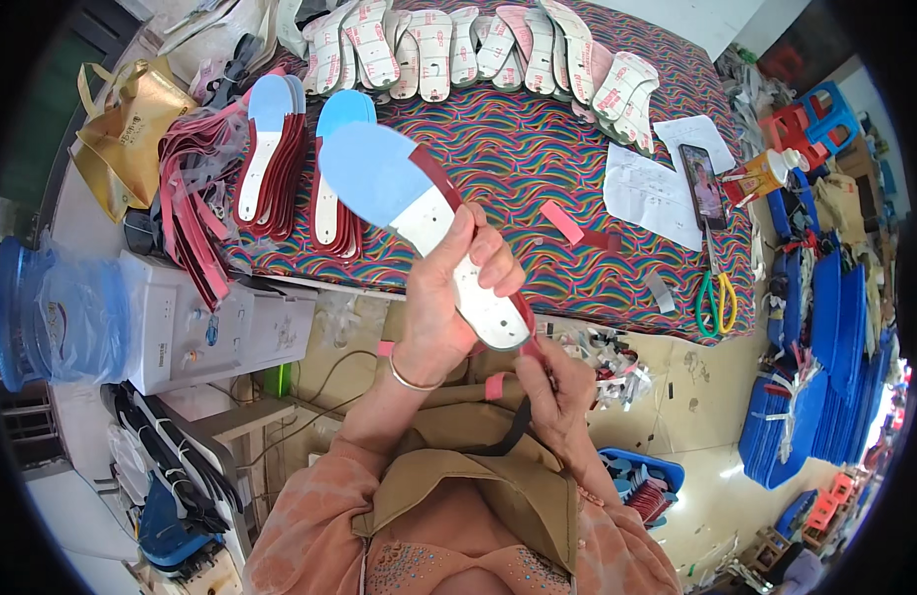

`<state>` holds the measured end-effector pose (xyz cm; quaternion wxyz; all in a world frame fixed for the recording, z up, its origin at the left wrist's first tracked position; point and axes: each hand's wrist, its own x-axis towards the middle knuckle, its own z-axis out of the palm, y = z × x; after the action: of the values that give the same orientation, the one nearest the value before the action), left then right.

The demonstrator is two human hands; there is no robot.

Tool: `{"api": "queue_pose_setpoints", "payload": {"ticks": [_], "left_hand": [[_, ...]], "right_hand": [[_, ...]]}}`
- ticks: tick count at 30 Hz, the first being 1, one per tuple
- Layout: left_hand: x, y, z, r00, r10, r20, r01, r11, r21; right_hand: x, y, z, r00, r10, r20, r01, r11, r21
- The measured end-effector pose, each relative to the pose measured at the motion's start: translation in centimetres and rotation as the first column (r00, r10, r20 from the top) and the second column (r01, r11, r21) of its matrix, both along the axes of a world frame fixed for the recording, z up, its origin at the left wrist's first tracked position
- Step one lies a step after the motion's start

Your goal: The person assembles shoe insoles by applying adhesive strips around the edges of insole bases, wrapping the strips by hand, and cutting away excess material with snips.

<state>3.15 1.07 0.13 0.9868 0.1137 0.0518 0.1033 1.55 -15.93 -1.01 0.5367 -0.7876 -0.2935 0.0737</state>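
Note:
A shoe insole, blue at the toe and white toward the heel, is held up tilted over the table's front edge. My left hand is closed around its middle, with a bracelet at the wrist. Dark red material shows along the insole's right edge. Just below the heel end, my right hand pinches the end of a dark red strip; its fingertips are partly hidden. Two stacks of similar insoles, a left stack and a right stack, lie on the table behind.
Several white insole boards line the far side of the patterned tablecloth. Pink strips hang at the left edge. A phone, scissors and papers lie at right. A blue bin with insoles stands below.

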Motion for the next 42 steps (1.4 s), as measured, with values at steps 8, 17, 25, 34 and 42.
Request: {"api": "queue_pose_setpoints", "payload": {"ticks": [8,17,25,34,42], "left_hand": [[-2.9,-1.6,-1.3,0.953,0.056,-0.297,0.093,0.88,0.465],[-6.2,2.1,3.8,0.972,-0.187,0.142,-0.171,-0.149,0.974],[-0.1,4.4,5.2,0.665,-0.373,-0.647,-0.057,-0.889,0.454],[-1.6,4.0,10.1,0.918,-0.36,-0.164,-0.263,-0.865,0.428],[-1.7,4.6,7.3,0.886,-0.262,-0.383,-0.032,-0.858,0.513]], "right_hand": [[2.2,-0.3,0.6,0.971,-0.101,-0.217,0.139,0.976,0.17],[6.4,-2.7,2.0,0.98,0.11,-0.164,-0.109,0.994,0.011],[5.6,-1.6,2.0,0.924,0.367,-0.105,-0.369,0.929,-0.001],[9.6,-2.3,3.7,0.489,0.62,-0.614,-0.526,0.771,0.36],[10.8,-5.0,6.2,0.898,0.236,-0.371,-0.219,0.972,0.087]]}}
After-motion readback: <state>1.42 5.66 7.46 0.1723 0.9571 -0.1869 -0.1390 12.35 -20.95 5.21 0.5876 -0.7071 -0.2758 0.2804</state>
